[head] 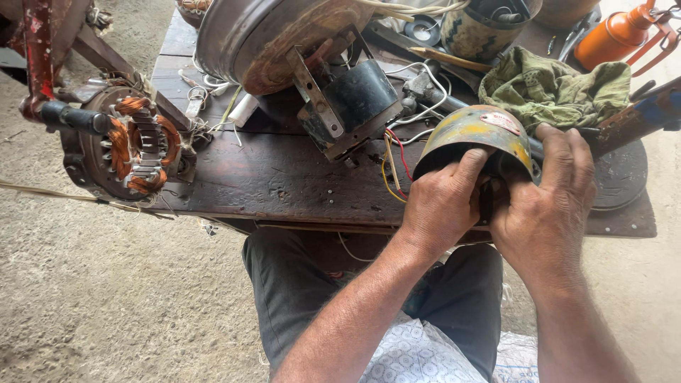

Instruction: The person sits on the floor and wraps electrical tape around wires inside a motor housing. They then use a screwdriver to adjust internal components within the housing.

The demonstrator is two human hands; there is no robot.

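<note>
While a seated person leans over a dark wooden counter (284, 177), both hands close around a worn yellow-green motor housing (474, 131) at the counter's near edge. Seen from the head camera, the left hand (441, 202) grips the housing's lower left rim, thumb pressed up against its curved side; the right hand (543, 206) wraps its right flank, fingers curled over the top. The housing sits directly ahead of both hands, its open end facing the person, neither hand clearly nearer. Red and yellow wires (394, 159) trail from it toward a black motor body (351, 106) under a round metal cover (269, 39). A crumpled green rag (557, 89) lies just behind, an orange oil can (613, 35) beyond, and a copper-wound stator (138, 145) well to the left.
</note>
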